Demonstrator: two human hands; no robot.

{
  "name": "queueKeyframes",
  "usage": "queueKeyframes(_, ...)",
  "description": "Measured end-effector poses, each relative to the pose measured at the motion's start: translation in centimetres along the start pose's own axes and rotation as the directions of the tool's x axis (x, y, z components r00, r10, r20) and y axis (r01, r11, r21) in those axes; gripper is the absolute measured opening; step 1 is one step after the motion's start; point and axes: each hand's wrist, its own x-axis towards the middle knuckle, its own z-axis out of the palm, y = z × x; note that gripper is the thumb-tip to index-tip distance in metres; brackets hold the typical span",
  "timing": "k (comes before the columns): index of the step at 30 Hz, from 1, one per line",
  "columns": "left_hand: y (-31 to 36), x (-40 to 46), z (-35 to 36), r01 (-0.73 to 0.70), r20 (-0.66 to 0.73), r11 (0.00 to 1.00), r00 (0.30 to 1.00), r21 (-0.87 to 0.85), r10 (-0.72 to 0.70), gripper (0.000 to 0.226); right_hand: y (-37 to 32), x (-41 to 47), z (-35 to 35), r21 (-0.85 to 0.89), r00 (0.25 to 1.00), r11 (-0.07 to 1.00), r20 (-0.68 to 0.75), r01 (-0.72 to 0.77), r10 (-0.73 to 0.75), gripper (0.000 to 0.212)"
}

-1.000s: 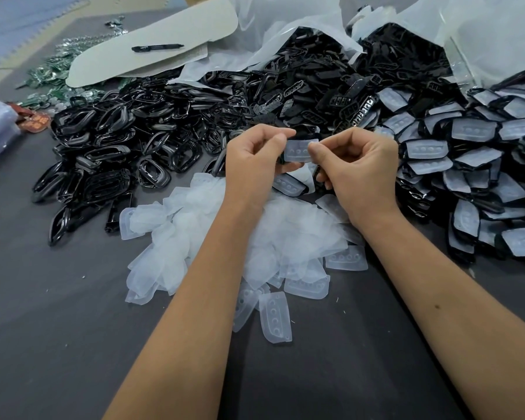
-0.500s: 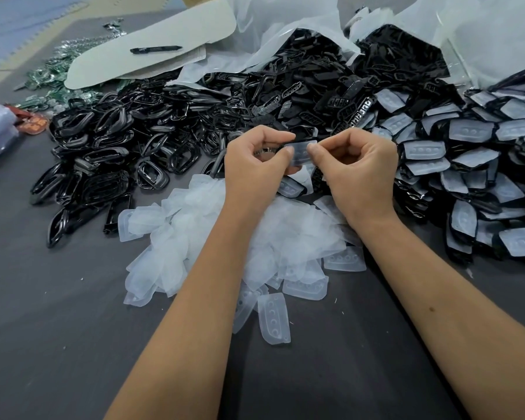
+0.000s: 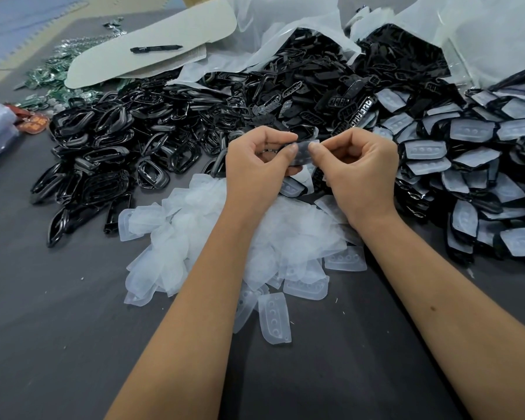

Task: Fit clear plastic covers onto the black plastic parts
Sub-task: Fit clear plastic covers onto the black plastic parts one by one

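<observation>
Both hands raised over grey table (image 3: 58, 328), meeting at one piece. Left hand (image 3: 255, 168) and right hand (image 3: 361, 174) each pinch clear cover (image 3: 304, 153) by thumb and forefinger, other fingers curled. Black part under cover, mostly hidden. Loose covers (image 3: 212, 234) heaped just below wrists. Black parts (image 3: 300, 83) piled behind. Covered parts (image 3: 467, 165) stacked at right. Pen (image 3: 155, 49) far left on card.

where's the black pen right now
In the head view, the black pen lies far left on the pale card sheet, behind the pile of black frames.
</observation>
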Motion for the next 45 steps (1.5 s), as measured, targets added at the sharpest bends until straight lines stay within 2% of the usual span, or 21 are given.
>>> queueKeyframes(8,0.0,0.06,-0.09,0.014,0.009,1.0,1.0,-0.025,-0.013,0.011,0.05,0.13,-0.04,-0.004,0.999,1.0,0.025,-0.02,0.02,0.019)
queueKeyframes(13,0.23,-0.05,-0.07,0.013,0.013,0.997,1.0,-0.07,-0.012,0.012,0.52,0.31,-0.17,0.118,0.989,0.987,0.118,-0.105,0.091,0.031)
queueKeyframes(16,0.36,-0.11,-0.03,0.006,0.037,0.994,0.999,-0.111,-0.002,0.012,0.61,0.26,-0.04,0.173,0.977,0.979,0.198,-0.111,0.076,0.023)
queueKeyframes(22,0.72,-0.37,-0.07,-0.014,0.105,0.99,0.994,-0.138,0.028,0.018,0.33,0.17,-0.27,0.275,0.974,0.951,0.21,-0.141,0.084,0.011)
queueKeyframes(27,0.74,-0.44,-0.08,-0.015,0.094,0.992,0.995,-0.126,0.027,0.018,0.14,0.24,-0.39,0.298,0.969,0.939,0.224,-0.17,0.105,0.006)
queueKeyframes(34,0.84,-0.49,-0.15,-0.002,0.121,0.994,0.993,-0.114,0.016,0.018,0.11,0.3,-0.38,0.312,0.964,0.925,0.215,-0.217,0.154,0.013)
queueKeyframes(40,0.93,-0.59,-0.03,0.019,0.113,0.991,0.994,-0.136,-0.003,0.019,-0.03,0.2,-0.32,0.29,0.962,0.942,0.256,-0.169,0.095,0.001)
queueKeyframes(45,0.91,-0.57,0.03,0.029,0.119,0.987,0.993,-0.159,-0.01,0.017,-0.25,0.28,-0.45,0.324,0.961,0.925,0.25,-0.197,0.117,0.007)
